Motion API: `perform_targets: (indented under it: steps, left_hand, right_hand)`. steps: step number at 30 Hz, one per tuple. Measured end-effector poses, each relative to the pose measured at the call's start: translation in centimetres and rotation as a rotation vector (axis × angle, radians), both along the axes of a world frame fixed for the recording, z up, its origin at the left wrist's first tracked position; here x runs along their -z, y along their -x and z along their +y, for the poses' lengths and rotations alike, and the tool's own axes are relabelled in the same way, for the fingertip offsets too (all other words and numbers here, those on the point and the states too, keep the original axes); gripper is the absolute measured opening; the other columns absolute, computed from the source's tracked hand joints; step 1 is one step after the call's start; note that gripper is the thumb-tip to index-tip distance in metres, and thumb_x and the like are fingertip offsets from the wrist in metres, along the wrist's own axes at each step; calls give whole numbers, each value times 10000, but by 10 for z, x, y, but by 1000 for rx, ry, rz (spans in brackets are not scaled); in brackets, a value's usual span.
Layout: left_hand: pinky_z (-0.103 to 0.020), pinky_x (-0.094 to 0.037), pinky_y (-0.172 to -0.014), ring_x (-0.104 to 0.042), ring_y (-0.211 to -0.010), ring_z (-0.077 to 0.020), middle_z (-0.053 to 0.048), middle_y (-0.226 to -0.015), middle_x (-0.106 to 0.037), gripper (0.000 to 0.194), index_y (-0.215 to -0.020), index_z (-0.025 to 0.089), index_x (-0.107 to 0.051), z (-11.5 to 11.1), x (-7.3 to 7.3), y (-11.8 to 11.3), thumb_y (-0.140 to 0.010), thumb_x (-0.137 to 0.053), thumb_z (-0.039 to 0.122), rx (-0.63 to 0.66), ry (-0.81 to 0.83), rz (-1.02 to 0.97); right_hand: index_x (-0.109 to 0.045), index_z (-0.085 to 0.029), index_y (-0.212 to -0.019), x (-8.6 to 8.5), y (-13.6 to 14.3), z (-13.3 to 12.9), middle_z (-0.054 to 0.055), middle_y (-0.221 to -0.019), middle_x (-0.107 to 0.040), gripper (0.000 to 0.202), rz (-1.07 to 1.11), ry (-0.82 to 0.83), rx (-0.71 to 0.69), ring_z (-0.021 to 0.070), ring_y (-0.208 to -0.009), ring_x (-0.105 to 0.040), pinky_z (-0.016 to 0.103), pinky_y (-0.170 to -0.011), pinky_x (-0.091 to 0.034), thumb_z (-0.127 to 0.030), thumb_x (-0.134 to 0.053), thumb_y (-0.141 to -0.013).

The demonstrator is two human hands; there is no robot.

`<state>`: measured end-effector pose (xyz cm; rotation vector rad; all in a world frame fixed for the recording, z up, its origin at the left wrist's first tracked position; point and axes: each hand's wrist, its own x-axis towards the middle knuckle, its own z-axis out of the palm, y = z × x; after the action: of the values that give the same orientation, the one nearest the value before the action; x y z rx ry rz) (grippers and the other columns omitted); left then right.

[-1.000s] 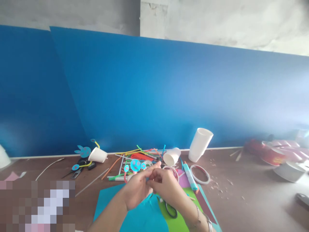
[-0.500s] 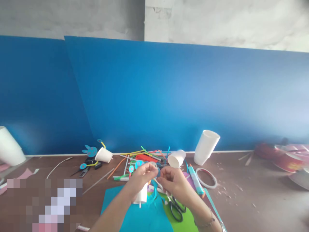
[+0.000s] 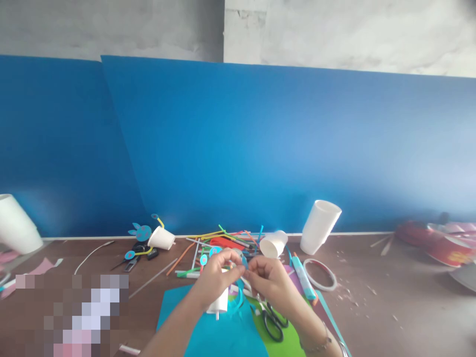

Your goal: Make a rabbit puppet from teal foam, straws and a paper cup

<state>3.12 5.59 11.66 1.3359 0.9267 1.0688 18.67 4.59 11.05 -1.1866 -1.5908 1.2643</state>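
My left hand point(image 3: 222, 276) and my right hand point(image 3: 270, 278) meet fingertip to fingertip above the table, both closed in a pinch. Between them shows a small blue paper piece point(image 3: 244, 261), its shape partly hidden by my fingers. Under my left hand a white paper cup point(image 3: 219, 301) lies on blue paper point(image 3: 208, 332), a straw end sticking out of its base. Blue paper discs point(image 3: 204, 260) on straws rise just behind. Black-handled scissors point(image 3: 273, 322) rest on green paper point(image 3: 260, 317) below my right hand.
Many coloured straws point(image 3: 219, 235) lie behind my hands. A tipped cup point(image 3: 273, 244), a cup stack point(image 3: 320, 227), a tape roll point(image 3: 320, 274) and a light blue tube point(image 3: 303, 277) sit rightward. A finished-looking cup figure point(image 3: 161, 238) with a blue rabbit head point(image 3: 143, 233) lies left.
My fingertips have come closer together around the small blue paper piece. The view has shifted slightly; the things on the table stay in place.
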Motion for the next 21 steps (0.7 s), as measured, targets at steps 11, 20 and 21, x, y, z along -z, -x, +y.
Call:
perform_targets:
  steps: [11,20,21]
  left_hand:
    - [-228,-373,-541,-531,-648,-159,-15,-784,-570,182,-686,194,-584,3,11,-3,-715,-663,356,-240,-25,35]
    - [-254,-386,-600,-546,-719,-191,-19,-736,-585,203,-644,193,-611,-1,15,-14,-710,-662,378,-238,18,-34]
    - [-260,-387,-611,-548,-722,-196,-16,-719,-587,205,-647,194,-614,-2,15,-15,-710,-661,384,-244,30,-37]
  right_hand:
    - [-616,-189,-748,-9,6,-11,0,-537,-600,226,-345,-284,308,136,-486,-508,231,-476,-367,-350,-492,-846]
    - [-621,-194,-733,-3,8,-9,23,-566,-666,267,-375,-227,297,175,-536,-604,251,-515,-411,-370,-467,-859]
    - [-619,-194,-729,-3,8,-9,23,-568,-670,262,-368,-216,296,176,-536,-607,253,-517,-412,-364,-467,-858]
